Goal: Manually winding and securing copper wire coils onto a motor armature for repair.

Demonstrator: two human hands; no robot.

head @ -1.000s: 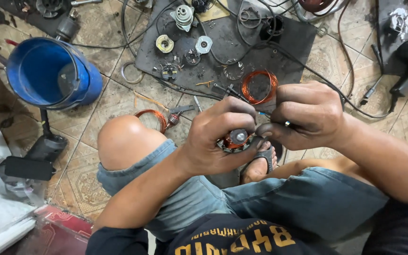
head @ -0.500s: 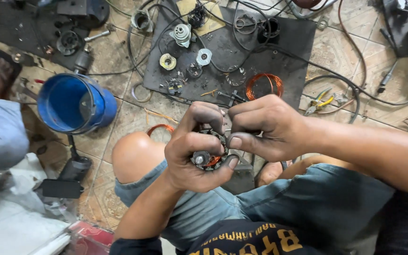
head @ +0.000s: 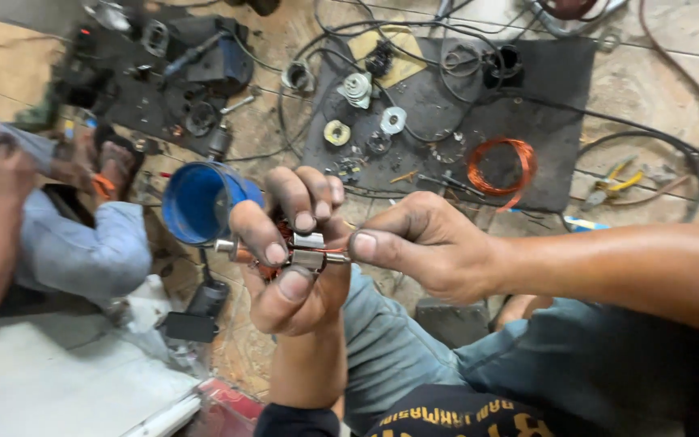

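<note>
Left hand (head: 297, 259) closes its grip around a small motor rotor (head: 305, 251) with copper winding, held at chest height. Right hand (head: 426, 247) pinches the rotor's shaft end between thumb and fingers. A blue bucket (head: 200, 202) sits on the floor below.

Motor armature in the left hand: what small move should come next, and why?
Probably keep the left hand gripping the armature steady while the right hand presses in at the shaft end. The right fingertips sit against that end, and copper winding shows between the left fingers, so the contact looks delicate. Exactly what the right fingers pinch is too small to tell.
</note>
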